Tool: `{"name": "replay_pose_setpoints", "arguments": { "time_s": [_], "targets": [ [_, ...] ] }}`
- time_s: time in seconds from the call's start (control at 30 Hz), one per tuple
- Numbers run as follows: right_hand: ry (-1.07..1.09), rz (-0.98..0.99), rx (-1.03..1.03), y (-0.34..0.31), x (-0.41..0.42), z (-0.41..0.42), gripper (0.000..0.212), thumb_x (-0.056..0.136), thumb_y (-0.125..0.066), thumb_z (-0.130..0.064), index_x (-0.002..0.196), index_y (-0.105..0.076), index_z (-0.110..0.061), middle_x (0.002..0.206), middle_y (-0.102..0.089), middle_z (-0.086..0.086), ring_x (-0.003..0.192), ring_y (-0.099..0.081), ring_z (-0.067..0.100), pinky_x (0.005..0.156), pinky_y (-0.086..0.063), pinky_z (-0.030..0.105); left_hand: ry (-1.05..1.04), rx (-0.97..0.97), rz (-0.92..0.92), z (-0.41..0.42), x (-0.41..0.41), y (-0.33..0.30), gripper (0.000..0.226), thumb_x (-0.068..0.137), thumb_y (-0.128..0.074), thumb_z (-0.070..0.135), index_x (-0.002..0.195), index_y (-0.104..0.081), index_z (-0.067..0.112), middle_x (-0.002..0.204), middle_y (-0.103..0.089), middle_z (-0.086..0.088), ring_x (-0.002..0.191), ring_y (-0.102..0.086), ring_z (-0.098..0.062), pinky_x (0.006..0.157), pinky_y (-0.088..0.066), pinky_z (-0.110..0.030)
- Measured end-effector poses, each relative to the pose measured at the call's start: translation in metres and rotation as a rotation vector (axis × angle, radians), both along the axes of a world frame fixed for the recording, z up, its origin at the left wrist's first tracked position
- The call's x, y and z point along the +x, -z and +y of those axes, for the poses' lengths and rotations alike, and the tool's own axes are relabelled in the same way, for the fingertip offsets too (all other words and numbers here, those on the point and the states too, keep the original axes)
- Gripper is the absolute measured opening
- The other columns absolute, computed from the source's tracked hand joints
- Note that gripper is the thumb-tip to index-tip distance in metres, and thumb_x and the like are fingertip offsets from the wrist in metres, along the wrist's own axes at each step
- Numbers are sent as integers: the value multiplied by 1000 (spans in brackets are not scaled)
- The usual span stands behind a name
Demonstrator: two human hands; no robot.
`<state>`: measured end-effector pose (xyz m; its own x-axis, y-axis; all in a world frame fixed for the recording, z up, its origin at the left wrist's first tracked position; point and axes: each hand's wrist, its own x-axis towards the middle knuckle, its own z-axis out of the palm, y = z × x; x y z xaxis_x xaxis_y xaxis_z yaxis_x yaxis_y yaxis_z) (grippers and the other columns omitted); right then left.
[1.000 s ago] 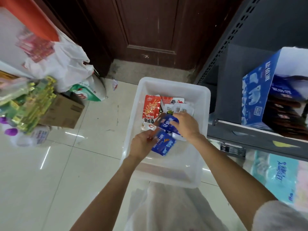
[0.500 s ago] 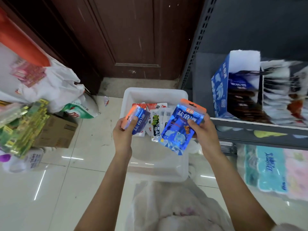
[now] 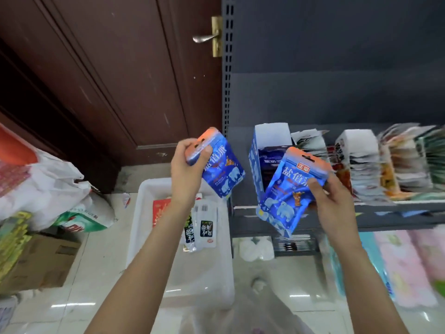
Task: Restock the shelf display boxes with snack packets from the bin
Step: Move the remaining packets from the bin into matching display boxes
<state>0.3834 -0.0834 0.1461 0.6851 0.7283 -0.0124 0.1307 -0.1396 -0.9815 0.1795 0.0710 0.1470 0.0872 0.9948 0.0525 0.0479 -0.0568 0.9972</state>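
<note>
Left hand: gripping blue packet by top.
Right hand: pinching second blue packet, blue display box just behind.
Bin: below left hand.

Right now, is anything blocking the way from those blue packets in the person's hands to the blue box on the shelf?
Nothing visible does. The right hand holds its blue packet just in front of the blue display box, whose top is open. The left hand's packet is farther left, above the bin.

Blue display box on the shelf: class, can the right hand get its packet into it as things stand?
Probably yes. The right hand holds its blue packet just in front of the blue display box, whose top is open, and nothing lies between them.
</note>
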Motion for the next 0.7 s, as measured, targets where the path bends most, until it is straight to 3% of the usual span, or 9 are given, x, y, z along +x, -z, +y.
{"name": "replay_pose_setpoints", "arguments": {
  "time_s": [0.07,0.1,0.2,0.27,0.33,0.47,0.63,0.7],
  "targets": [
    [64,31,46,-2,18,1,20,93,-56,-19,112,-60,-15,87,-67,-1,74,-66,5,69,-57,27,31,89,2,15,28,-17,16,88,-67,17,90,-56,29,87,-61,7,80,-56,-8,74,-46,-28],
    [109,78,72,-1,25,2,22,93,-55,-19,115,-59,-16,91,-68,-1,76,-66,8,68,-57,30,27,129,2,22,42,-25,15,88,-67,17,89,-57,28,85,-62,8,80,-57,-8,73,-46,-27],
    [242,242,156,4,41,5,24,98,-48,-10,121,-53,-11,94,-64,1,67,-65,1,51,-52,18,35,240,-38,41,79,-43,10,87,-67,18,92,-62,25,85,-66,10,83,-60,-7,77,-49,-31],
    [286,291,166,8,50,6,20,98,-47,-11,118,-53,-13,95,-64,3,65,-64,4,48,-52,19,105,278,-69,48,100,-47,13,88,-67,19,92,-62,30,90,-67,10,87,-61,-7,81,-50,-34],
    [304,322,181,11,57,7,16,98,-47,-12,112,-55,-16,95,-65,1,67,-64,6,51,-54,20,182,338,-37,52,119,-43,14,88,-68,17,93,-62,29,91,-66,13,88,-61,-2,84,-49,-28],
    [386,378,281,10,71,7,16,99,-47,-14,110,-55,-22,102,-64,-1,83,-64,7,63,-53,18,355,446,220,53,137,-12,11,88,-68,17,99,-66,18,91,-66,15,87,-61,2,82,-48,-21],
    [384,443,406,-1,84,12,29,99,-45,-12,126,-51,-21,120,-61,6,98,-63,15,79,-54,33,491,598,567,41,131,33,14,87,-67,21,99,-74,21,97,-72,9,90,-64,-11,82,-53,-38],
    [362,405,455,-9,85,21,28,99,-45,-6,122,-50,-22,115,-61,2,97,-63,10,76,-54,28,548,602,676,36,128,42,22,91,-58,32,105,-73,22,101,-73,6,93,-65,-14,85,-51,-43]
  ]
}}
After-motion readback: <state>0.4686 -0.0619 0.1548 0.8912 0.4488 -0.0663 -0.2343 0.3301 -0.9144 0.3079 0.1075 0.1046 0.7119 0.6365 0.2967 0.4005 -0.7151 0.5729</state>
